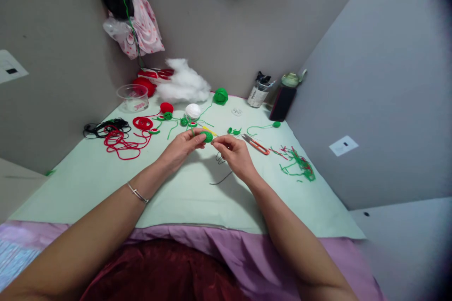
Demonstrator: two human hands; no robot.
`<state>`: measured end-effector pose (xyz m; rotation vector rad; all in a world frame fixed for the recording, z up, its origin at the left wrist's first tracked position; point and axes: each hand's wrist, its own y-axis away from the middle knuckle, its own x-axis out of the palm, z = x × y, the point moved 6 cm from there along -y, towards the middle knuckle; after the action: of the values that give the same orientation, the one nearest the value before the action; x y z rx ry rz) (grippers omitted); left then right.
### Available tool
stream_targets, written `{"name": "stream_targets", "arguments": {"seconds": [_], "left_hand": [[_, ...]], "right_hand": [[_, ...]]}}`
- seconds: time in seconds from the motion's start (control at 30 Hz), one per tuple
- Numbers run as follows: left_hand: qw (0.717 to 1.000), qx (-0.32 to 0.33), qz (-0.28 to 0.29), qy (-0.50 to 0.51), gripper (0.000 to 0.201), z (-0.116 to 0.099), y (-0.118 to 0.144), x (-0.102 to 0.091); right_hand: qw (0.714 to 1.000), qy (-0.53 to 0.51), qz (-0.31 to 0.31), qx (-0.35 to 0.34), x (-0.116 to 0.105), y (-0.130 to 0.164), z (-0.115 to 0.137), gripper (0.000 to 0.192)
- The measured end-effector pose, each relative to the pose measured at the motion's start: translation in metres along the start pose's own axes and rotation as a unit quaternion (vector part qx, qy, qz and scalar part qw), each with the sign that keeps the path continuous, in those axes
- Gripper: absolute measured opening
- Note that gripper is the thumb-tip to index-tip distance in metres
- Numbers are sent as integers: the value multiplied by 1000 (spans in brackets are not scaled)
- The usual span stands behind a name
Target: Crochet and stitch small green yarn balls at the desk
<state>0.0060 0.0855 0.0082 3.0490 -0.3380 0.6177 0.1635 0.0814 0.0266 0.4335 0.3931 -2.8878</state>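
Observation:
My left hand [181,146] pinches a small green crocheted piece [207,137] above the pale green table [190,197]. My right hand [233,151] sits just right of the piece, fingertips pinched together close to it, apparently on a thin dark thread [221,179] that trails down onto the table; a needle is too small to tell. A silver bracelet [137,193] is on my left wrist.
Orange-handled snips [256,144] lie right of my hands. Green yarn scraps [298,163] lie further right. Red yarn [122,143], black cord [102,127], a white ball [192,110], a green ball [221,96], white stuffing [183,83], a clear cup [133,97] and a dark bottle [282,99] stand behind.

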Motion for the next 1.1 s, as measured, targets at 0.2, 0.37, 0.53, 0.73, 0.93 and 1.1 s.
{"name": "stream_targets", "arguments": {"seconds": [0.2, 0.37, 0.53, 0.73, 0.93, 1.1], "left_hand": [[999, 8, -1, -38, 26, -3, -3, -6], [997, -3, 27, -77, 24, 1, -1, -3], [998, 19, 30, -59, 25, 0, 1, -1], [999, 35, 4, -10, 25, -5, 1, -2], [1000, 23, 13, -3, 25, -4, 0, 0], [998, 23, 37, -39, 27, -1, 3, 4]], "right_hand": [[997, 2, 71, 19, -4, -1, 2, 27], [992, -81, 74, 55, -1, -2, -4, 26], [987, -132, 71, 61, 1, -2, -1, 28], [991, -84, 100, 26, -9, -2, 6, 28], [992, -66, 111, -3, -15, -4, 2, 23], [988, -128, 88, 14, -7, -6, -2, 25]]}}
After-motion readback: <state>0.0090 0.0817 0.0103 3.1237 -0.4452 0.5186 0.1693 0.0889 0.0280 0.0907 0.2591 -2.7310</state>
